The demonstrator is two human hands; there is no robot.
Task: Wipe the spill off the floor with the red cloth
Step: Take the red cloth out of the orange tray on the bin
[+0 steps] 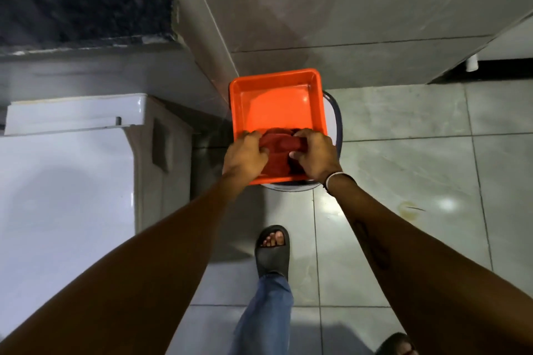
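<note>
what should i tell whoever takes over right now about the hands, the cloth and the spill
Left hand: closed on the left end of the red cloth.
Right hand: closed on the right end of the same cloth, which is bunched between the two hands as if being wrung.
The cloth is over the near edge of the orange tub, which sits on top of a bucket.
A yellowish mark on the floor tile to the right may be the spill; it looks untouched.
Done: cloth in hand. Left: take the cloth to the floor and wipe.

Cloth [278, 150] over tub [277, 95] near edge, between left hand [245, 153] and right hand [315, 154]
</note>
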